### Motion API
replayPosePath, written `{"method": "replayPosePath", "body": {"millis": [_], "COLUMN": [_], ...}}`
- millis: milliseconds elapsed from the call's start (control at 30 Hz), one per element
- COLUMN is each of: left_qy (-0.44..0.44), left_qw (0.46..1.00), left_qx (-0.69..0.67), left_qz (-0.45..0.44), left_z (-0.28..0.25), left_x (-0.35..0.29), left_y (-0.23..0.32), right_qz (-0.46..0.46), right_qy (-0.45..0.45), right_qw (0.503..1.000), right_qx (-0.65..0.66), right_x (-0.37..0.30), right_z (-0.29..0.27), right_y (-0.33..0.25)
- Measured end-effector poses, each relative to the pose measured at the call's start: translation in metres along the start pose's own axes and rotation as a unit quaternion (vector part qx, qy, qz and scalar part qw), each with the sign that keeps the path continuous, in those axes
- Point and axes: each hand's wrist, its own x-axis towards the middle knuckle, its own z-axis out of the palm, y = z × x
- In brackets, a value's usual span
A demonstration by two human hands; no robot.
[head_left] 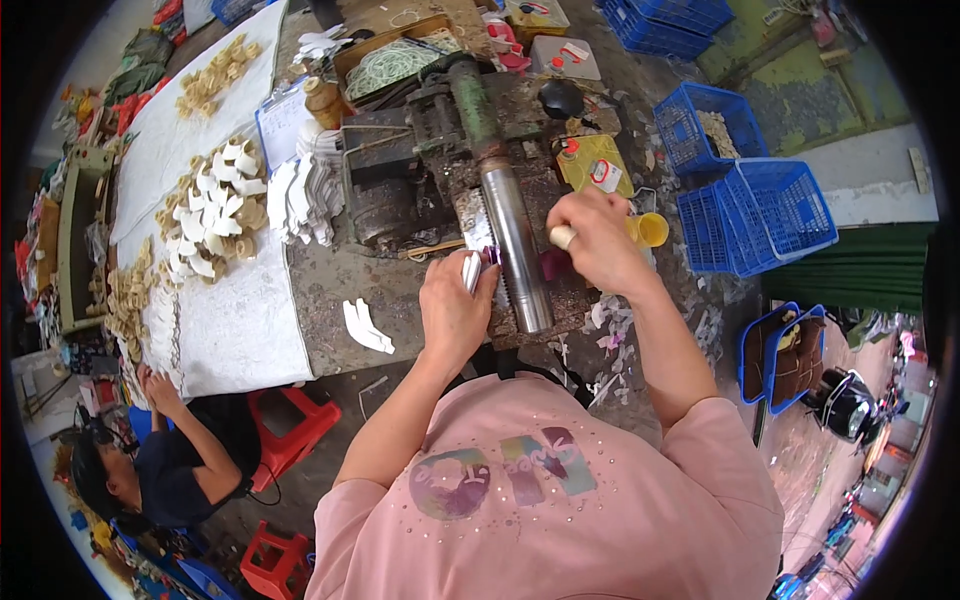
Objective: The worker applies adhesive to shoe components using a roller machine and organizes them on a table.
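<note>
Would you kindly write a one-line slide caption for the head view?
Beside a metal cylinder, the left hand holds white material and the right hand a small beige object.

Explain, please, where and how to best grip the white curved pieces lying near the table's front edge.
Likely pinch the white curved pieces across their long sides, at mid-length, the left hand coming from above and their right. They lie flat on the table, longer than wide, with that hand to their right, though holding a white piece.
</note>
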Motion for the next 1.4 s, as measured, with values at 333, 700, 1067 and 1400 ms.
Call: {"method": "replayPosePath", "body": {"millis": [333, 700, 1067, 1400], "left_qy": [0.035, -0.054, -0.063, 0.125], "left_qw": [0.904, 0.969, 0.907, 0.865], "left_qx": [-0.286, 0.24, -0.201, -0.486], "left_qz": [-0.317, -0.024, -0.365, -0.033], "left_z": [-0.053, -0.047, -0.086, -0.05], "left_x": [-0.016, -0.097, -0.043, -0.004], "left_y": [-0.044, -0.181, -0.098, 0.007], "right_qz": [0.126, 0.191, 0.086, -0.181], "right_qy": [0.162, 0.187, 0.189, 0.234], "right_qw": [0.964, 0.935, 0.941, 0.946], "right_qx": [0.168, 0.232, 0.267, 0.131], "right_x": [-0.007, -0.015, -0.013, 0.004], "right_z": [0.025, 0.026, 0.011, 0.066], "right_y": [0.032, 0.044, -0.037, -0.117]}}
